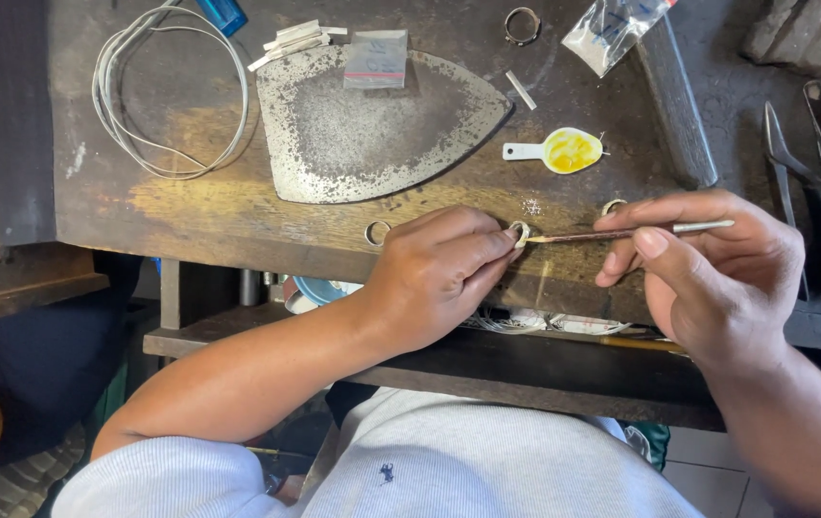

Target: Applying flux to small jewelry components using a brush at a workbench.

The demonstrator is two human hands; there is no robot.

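**A ring pinched at the counter's edge**

From my head camera: my left hand point(439, 273) is closed, thumb and forefinger pinching a small pale ring point(520, 233) at the front edge of the wooden counter point(190, 206). My right hand point(713, 273) is curled around a thin stick tool point(621, 232), its tip touching the ring. Behind lie an iron-shaped metal plate point(372, 129), a small spoon holding yellow paste point(556, 151), a loose ring point(377, 232) and coiled wire point(171, 91).
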